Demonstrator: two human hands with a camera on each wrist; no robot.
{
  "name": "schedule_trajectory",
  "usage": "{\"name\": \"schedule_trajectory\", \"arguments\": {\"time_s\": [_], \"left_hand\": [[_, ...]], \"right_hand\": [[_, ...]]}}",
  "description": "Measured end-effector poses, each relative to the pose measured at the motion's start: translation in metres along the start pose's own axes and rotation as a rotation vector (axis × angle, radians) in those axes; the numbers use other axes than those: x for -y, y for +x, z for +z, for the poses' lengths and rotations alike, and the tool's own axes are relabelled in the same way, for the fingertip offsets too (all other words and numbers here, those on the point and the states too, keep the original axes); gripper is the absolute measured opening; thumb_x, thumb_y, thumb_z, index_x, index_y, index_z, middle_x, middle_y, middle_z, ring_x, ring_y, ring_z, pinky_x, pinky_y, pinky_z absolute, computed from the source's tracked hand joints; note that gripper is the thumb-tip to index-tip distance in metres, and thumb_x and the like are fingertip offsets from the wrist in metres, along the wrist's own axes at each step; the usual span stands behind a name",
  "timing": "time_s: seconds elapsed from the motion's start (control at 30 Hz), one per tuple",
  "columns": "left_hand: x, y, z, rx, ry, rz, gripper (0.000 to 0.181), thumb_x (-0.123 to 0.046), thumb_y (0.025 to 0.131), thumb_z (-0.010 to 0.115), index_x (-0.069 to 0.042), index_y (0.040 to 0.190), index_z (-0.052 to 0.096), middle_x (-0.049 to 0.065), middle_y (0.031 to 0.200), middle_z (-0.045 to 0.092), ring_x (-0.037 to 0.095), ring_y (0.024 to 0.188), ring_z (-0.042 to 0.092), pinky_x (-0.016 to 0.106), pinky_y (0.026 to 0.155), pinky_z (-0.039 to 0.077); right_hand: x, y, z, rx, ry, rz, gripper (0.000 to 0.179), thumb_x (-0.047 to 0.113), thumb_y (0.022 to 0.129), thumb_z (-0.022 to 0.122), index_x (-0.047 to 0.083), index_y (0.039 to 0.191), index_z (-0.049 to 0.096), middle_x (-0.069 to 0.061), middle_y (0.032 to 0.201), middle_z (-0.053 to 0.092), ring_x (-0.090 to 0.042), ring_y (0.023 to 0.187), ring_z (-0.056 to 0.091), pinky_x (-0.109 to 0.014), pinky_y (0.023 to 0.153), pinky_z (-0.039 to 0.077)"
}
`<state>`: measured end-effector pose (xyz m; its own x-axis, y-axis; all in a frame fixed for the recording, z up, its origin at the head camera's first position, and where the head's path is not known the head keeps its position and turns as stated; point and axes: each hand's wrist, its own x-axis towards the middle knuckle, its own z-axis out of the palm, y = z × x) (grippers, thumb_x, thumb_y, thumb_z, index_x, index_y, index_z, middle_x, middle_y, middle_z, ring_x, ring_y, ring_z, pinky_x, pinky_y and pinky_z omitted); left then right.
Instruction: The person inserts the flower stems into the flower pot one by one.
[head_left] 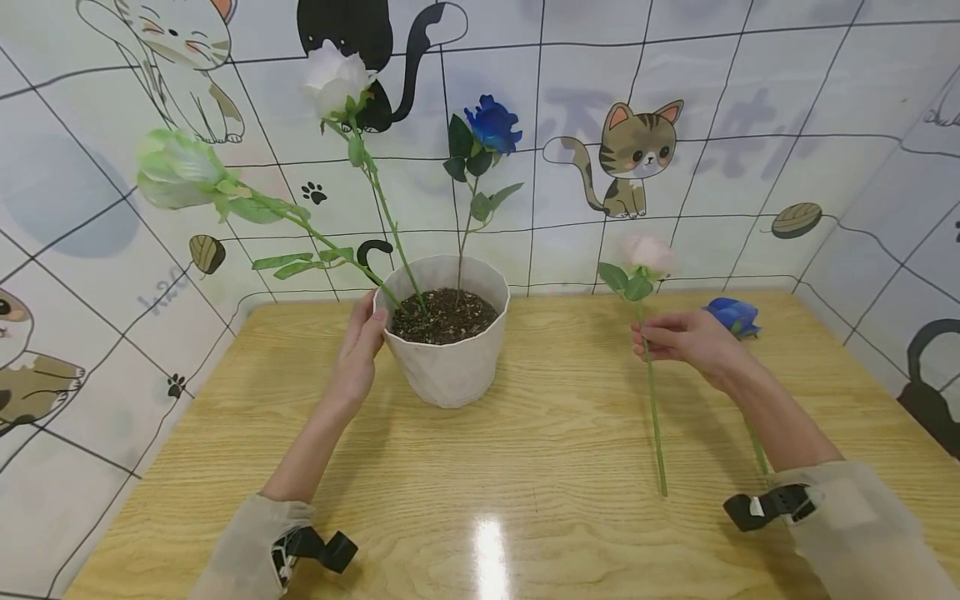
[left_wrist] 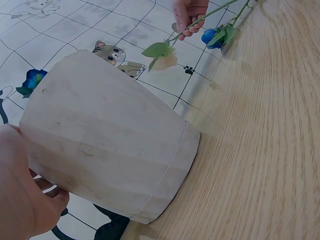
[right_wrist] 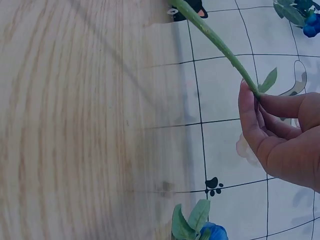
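Note:
My left hand (head_left: 358, 358) holds the left side of a white flower pot (head_left: 457, 371), its fingers at the rim. Dark soil (head_left: 442, 317) fills the pot. A green-white rose (head_left: 183, 171), a white rose (head_left: 337, 83) and a blue rose (head_left: 491, 125) stand in it, the green-white one leaning far left. To the right of the pot, my right hand (head_left: 686, 342) pinches the green stem (right_wrist: 220, 45) of a pink rose (head_left: 647, 254) between thumb and fingertips. The bloom points up and away, and the stem's lower end (head_left: 662, 479) hangs towards me.
Another blue rose (head_left: 733, 317) lies on the wooden table (head_left: 562, 500) at the right, its stem partly hidden under my right forearm. A wall covering (head_left: 585, 75) with cartoon cats and a grid of lines rises behind and at both sides of the table.

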<state>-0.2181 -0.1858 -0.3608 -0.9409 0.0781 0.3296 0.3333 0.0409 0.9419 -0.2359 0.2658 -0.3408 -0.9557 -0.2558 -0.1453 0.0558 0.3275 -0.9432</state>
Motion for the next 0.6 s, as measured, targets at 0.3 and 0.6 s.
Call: {"name": "schedule_trajectory", "arguments": {"time_s": [0.3, 0.6], "left_hand": [[-0.001, 0.0, 0.0, 0.005, 0.002, -0.001, 0.052, -0.026, 0.11, 0.032, 0.001, 0.154, 0.026, 0.019, 0.159, 0.027, 0.03, 0.146, 0.027, 0.048, 0.122, 0.018], [-0.002, -0.002, 0.0, 0.008, 0.013, -0.016, 0.053, -0.028, 0.11, 0.032, -0.001, 0.155, 0.025, 0.018, 0.16, 0.026, 0.03, 0.147, 0.026, 0.047, 0.122, 0.018]], "right_hand": [[0.015, 0.0, 0.008, 0.002, 0.006, -0.095, 0.042, 0.016, 0.107, 0.053, -0.018, 0.132, 0.049, -0.001, 0.103, 0.07, -0.016, 0.094, 0.07, -0.032, 0.089, 0.057], [0.039, 0.003, 0.017, -0.125, 0.063, -0.142, 0.046, 0.026, 0.104, 0.058, -0.01, 0.132, 0.053, -0.001, 0.112, 0.068, -0.015, 0.097, 0.068, -0.03, 0.09, 0.056]]}}
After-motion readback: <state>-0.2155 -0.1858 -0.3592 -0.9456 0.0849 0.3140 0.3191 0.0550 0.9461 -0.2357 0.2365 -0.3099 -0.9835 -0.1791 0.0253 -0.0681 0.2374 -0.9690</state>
